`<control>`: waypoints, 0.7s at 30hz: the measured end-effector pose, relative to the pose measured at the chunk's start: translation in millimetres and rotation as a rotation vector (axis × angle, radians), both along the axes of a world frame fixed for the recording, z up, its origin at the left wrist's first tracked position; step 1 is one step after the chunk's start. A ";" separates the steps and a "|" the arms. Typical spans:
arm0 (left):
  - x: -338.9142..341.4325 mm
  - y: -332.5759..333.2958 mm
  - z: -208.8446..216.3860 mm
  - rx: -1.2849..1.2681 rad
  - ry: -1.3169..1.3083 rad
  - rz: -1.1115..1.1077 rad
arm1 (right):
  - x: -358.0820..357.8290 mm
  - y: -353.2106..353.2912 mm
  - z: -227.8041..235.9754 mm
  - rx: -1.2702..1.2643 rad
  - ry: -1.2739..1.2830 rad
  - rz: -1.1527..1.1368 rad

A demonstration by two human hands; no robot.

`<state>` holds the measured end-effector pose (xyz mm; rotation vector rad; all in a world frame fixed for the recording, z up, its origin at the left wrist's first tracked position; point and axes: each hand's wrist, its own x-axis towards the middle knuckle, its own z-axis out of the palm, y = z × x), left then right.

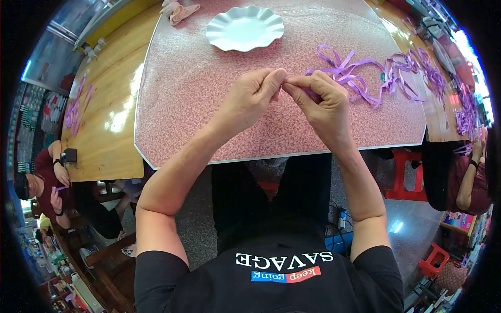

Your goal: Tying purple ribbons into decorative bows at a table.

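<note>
The purple ribbon (344, 73) lies in loose, crossing loops on the pink worktop (209, 130), just beyond and to the right of the right hand (327, 101); part of it seems to run in under those fingers, where a bit of purple shows; the right grip is a thumb-and-finger pinch, apparently on the ribbon; the left hand (249, 99) is pinched too, its tips meeting the right ones, but what it holds there is too small to tell

The step looks like fine fingertip work, so it would be best done with 2 light, firm pinches close together, the ribbon flat between them and free of twists; leaving slack on the heap side should stop the tangle from tugging; the loops cross, so a quick pull could tighten them; both forearms come in low and level, and a steady height over the worktop should help

Farther out, the white wavy-edged plate (245, 34) stands well apart beyond the hands, with a pale cloth (179, 11) to its left; 2 co-workers sit at the sides, the left person (44, 190) holding a purple strip
</note>
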<state>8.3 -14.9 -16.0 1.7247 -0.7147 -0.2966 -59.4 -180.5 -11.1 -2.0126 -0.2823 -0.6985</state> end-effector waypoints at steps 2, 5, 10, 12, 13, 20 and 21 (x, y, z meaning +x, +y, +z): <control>-2.2 1.0 -1.4 -0.011 -0.031 0.006 | -2.1 0.1 -0.2 0.027 0.028 0.001; -4.7 2.8 -0.7 -0.062 -0.042 -0.004 | -3.9 -1.8 -0.5 0.069 0.103 0.022; -5.2 11.0 1.6 -0.100 0.111 -0.084 | -6.0 -6.5 -3.0 0.211 0.242 0.072; -6.4 15.2 1.9 -0.097 0.167 -0.134 | -6.3 -7.7 -2.6 0.264 0.293 0.089; -5.8 17.2 0.7 -0.098 0.167 -0.134 | -6.5 -8.4 -1.3 0.272 0.309 0.110; -6.7 22.5 1.6 -0.100 0.291 -0.192 | -8.8 -12.2 4.5 0.251 0.358 0.177; -7.1 22.5 2.6 -0.055 0.294 -0.181 | -8.4 -12.9 4.3 0.250 0.359 0.175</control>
